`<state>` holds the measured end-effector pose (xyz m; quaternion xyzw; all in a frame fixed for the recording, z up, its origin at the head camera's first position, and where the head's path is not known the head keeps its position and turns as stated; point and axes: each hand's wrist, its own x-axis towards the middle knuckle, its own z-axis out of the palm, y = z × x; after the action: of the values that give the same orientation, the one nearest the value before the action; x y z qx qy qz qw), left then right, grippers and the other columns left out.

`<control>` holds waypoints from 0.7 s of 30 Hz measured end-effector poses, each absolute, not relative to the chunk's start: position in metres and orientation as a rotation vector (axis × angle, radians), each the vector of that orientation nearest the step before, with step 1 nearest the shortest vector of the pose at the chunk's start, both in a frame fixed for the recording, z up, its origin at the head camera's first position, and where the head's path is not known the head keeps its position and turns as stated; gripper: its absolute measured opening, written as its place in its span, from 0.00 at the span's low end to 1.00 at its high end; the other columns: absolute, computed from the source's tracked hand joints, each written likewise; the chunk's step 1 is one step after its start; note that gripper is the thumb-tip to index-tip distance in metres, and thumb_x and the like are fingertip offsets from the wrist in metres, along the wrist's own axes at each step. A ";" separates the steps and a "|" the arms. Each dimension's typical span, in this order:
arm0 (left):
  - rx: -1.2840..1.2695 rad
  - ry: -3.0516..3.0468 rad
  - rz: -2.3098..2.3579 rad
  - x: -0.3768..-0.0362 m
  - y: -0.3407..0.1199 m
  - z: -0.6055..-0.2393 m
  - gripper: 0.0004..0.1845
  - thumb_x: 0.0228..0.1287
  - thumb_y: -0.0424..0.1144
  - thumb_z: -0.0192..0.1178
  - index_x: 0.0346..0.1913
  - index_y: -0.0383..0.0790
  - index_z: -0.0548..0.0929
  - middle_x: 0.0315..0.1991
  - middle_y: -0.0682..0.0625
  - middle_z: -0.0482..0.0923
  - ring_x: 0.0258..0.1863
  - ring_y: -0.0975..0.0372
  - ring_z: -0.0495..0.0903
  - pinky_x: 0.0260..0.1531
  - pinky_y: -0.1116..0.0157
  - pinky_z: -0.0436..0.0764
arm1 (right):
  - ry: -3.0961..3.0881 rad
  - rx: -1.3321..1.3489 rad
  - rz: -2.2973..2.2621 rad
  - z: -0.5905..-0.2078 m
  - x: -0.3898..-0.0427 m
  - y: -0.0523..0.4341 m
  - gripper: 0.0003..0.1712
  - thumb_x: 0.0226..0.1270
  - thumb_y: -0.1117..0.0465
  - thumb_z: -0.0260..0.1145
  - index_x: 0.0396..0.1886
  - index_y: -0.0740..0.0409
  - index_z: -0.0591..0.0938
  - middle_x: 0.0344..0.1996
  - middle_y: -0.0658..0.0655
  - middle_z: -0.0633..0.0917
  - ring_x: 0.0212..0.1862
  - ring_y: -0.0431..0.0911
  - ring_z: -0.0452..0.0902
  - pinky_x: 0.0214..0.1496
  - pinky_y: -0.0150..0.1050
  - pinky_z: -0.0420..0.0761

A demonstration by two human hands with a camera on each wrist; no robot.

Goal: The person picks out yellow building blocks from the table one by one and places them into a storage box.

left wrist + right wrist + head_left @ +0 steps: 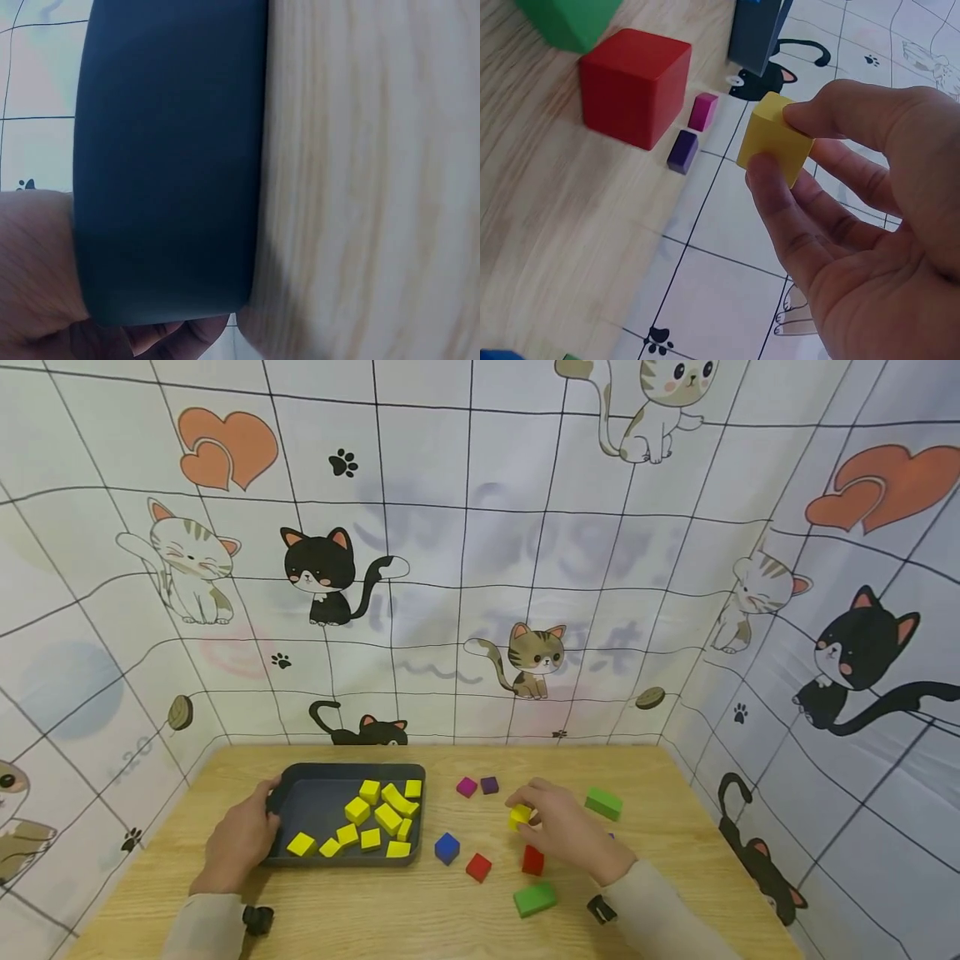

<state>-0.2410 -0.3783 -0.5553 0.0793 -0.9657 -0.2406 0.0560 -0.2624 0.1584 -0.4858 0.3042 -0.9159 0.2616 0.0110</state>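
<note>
Yellow cube (pixel 774 139) sits pinched between thumb and fingertips of the right hand (pixel 564 827), lifted just above the wooden table (pixel 420 910), right of the dark tray (pixel 296 797). The left hand (pixel 240 843) grips the tray's near-left rim.

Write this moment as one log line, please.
left hand: holds tray edge | right hand: pinches yellow cube | tray: yellow blocks
</note>
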 end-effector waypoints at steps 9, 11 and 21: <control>0.228 -2.953 -0.715 -0.239 -0.376 -0.548 0.38 0.81 0.32 0.56 0.90 0.37 0.62 0.58 0.21 0.86 0.32 0.49 0.77 0.28 0.54 0.72 | -2.860 1.001 0.802 -0.482 -0.273 0.129 0.20 0.76 0.69 0.79 0.65 0.59 0.90 0.52 0.54 0.88 0.52 0.50 0.93 0.56 0.43 0.95; 0.230 -2.951 -0.712 -0.239 -0.375 -0.547 0.38 0.81 0.31 0.56 0.90 0.37 0.62 0.59 0.21 0.86 0.32 0.49 0.78 0.28 0.54 0.72 | -2.853 1.023 0.804 -0.482 -0.275 0.122 0.20 0.76 0.69 0.79 0.65 0.59 0.90 0.52 0.54 0.88 0.52 0.51 0.93 0.57 0.44 0.95; 0.230 -2.937 -0.725 -0.238 -0.374 -0.544 0.38 0.81 0.32 0.55 0.90 0.38 0.63 0.54 0.24 0.87 0.30 0.50 0.76 0.26 0.55 0.71 | -2.813 1.115 0.751 -0.486 -0.290 0.088 0.19 0.77 0.66 0.80 0.64 0.57 0.91 0.52 0.53 0.89 0.53 0.49 0.90 0.57 0.37 0.93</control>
<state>-0.2383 -0.3735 -0.5442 0.0756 -0.9666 -0.2387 0.0539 -0.2899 0.0877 -0.4864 0.3577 -0.9022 0.2408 0.0120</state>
